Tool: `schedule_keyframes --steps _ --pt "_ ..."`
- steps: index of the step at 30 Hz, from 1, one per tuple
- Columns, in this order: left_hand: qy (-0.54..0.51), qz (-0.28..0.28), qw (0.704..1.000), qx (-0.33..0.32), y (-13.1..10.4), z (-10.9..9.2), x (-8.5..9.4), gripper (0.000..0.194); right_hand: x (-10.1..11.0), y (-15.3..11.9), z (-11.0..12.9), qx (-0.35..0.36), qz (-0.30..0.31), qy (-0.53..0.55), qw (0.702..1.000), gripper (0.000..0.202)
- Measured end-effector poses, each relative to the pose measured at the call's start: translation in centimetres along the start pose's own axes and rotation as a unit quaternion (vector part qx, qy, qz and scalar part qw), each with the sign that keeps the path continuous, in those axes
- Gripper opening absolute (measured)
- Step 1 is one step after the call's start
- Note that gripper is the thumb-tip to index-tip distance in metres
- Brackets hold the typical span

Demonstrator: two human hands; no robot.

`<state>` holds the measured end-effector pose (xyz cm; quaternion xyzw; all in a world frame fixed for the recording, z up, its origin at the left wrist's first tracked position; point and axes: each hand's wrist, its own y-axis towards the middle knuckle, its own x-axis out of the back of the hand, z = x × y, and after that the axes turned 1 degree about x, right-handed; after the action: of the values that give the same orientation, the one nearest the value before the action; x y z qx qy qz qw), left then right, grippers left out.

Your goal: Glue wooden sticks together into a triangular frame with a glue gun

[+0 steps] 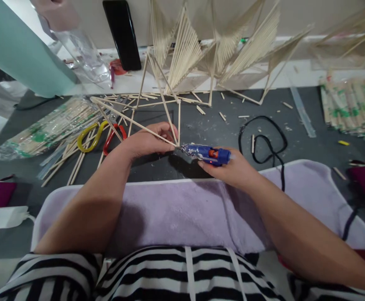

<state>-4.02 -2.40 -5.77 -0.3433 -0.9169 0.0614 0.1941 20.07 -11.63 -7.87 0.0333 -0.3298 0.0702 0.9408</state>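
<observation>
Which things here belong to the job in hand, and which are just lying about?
Job in hand:
blue glue gun, in the right hand
wooden-stick frame, in the left hand
probably the bagged sticks and scissors too

Apparently just lying about:
black smartphone
clear bottle with pink lid

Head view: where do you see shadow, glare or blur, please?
In the head view, shadow falls on the lavender cloth and beneath the glue gun; plastic-wrapped sticks at left show glare; the stick structure at upper right looks blurred; the teal cylinder leans, perhaps from lens distortion.
</observation>
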Motion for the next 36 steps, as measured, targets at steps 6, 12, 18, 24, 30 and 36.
schedule_keyframes --steps 6,12,18,24,30,36 --pt "-0.030 -0.027 0.999 -0.010 -0.2 -0.5 0.2 0.029 0.5 0.0 -0.1 -0.005 -0.021 0.003 1.000 0.026" --pt "-0.076 -0.037 0.996 -0.015 -0.3 -0.7 0.3 0.030 0.7 0.0 -0.4 0.130 -0.047 -0.026 0.990 0.014" --pt "-0.106 -0.066 0.991 -0.045 -0.3 -0.6 0.4 0.030 1.3 -0.1 -0.9 0.288 -0.003 -0.056 0.956 0.014" --pt "-0.158 -0.072 0.983 -0.057 -0.9 -1.6 1.0 0.032 1.6 -0.6 -0.2 0.337 -0.053 -0.168 0.925 0.017" --pt "-0.285 -0.083 0.948 -0.117 -2.8 -5.0 2.0 0.031 2.0 -1.3 1.2 0.401 -0.155 -0.162 0.888 0.018" --pt "-0.365 -0.071 0.926 -0.074 -4.5 -7.9 1.1 0.034 2.5 -1.9 2.4 0.445 -0.229 -0.157 0.851 0.022"
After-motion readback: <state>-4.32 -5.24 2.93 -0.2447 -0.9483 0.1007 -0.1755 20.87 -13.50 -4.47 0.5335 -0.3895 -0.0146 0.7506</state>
